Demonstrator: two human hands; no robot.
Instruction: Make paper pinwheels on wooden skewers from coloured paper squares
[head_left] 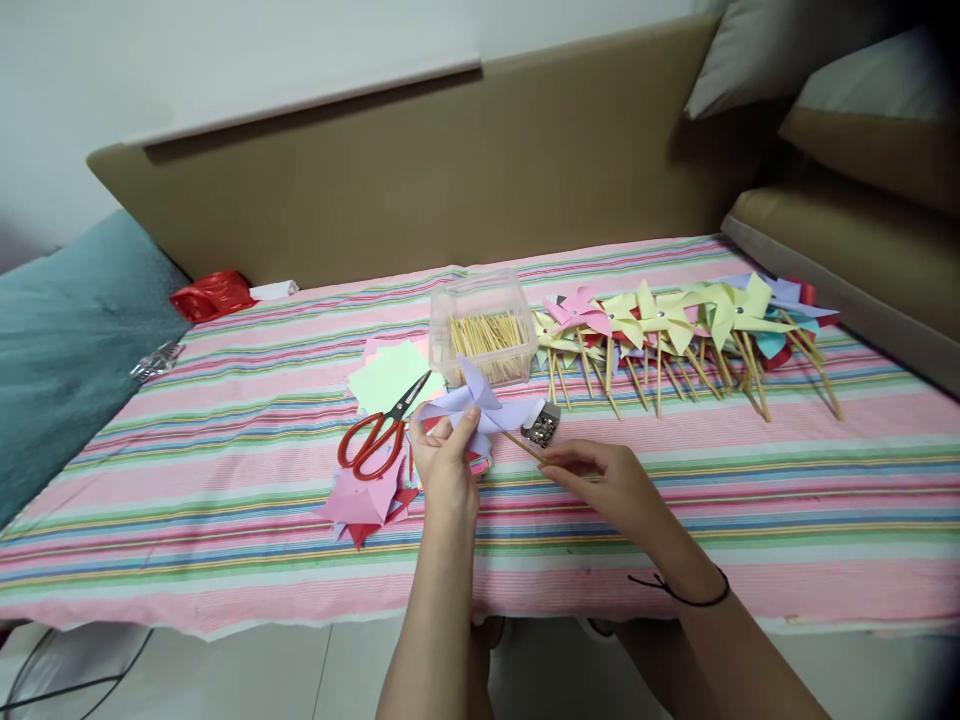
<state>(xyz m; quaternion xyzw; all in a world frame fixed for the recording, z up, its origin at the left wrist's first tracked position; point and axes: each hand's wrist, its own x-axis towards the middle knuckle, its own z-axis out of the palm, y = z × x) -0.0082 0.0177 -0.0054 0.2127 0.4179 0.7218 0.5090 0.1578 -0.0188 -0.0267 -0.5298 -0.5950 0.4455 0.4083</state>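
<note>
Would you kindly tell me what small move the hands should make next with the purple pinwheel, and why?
Perhaps gently wiggle the stick with the right hand, to test its hold: that hand pinches the stick away from the blades, the left hand holds the purple pinwheel, and their join is hidden.

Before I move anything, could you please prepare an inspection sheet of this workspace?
Surface: striped cloth, slightly wrinkled.
Job's things: purple pinwheel in hand; more pinwheels lying at right; clear box holding thin sticks; scissors partly over coloured paper; small metal pieces, type unclear.
Clutter: red bag and white box, back left.
Grip: left hand holds the purple pinwheel; right hand pinches its stick.
Cables: thin black cord, lower left, use unclear.
Surroundings: blue cushion left, brown backrest behind.
</note>
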